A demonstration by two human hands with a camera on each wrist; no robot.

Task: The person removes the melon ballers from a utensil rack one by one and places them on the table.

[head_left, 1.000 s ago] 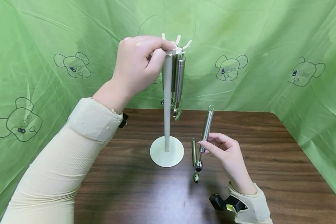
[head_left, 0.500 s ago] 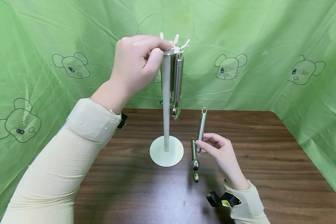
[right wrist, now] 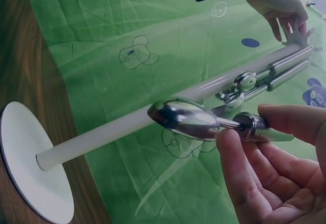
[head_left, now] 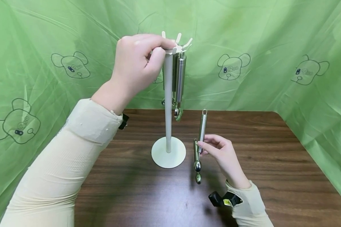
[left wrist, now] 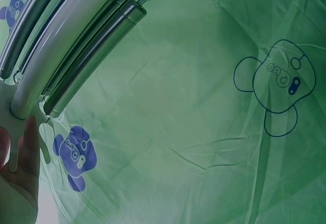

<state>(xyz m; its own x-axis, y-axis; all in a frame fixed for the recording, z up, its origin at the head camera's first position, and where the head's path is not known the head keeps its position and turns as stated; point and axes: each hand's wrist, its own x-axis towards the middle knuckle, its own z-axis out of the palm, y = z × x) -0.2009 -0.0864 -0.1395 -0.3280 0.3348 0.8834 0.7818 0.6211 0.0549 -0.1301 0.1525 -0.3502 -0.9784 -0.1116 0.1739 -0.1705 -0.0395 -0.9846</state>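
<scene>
A person's two hands work at a brown wooden desk (head_left: 287,170) closed in by green cloth (head_left: 199,19) printed with animal heads. A white stand (head_left: 168,94) rises upright from its round base, in front of the desk's back edge and well left of the back right corner. The left hand (head_left: 139,61) grips the stand's hooked top between thumb and fingers. At least three hanging scoops (head_left: 181,75) dangle from it, handles uppermost. The right hand (head_left: 223,157) is nearly closed, thumb and fingertips pinching a steel scoop (head_left: 203,126) low on its handle, loop up and rounded head down, to the right of the base. A second scoop (head_left: 195,151) lies on the desk, partly hidden by it; whether they touch is unclear.
</scene>
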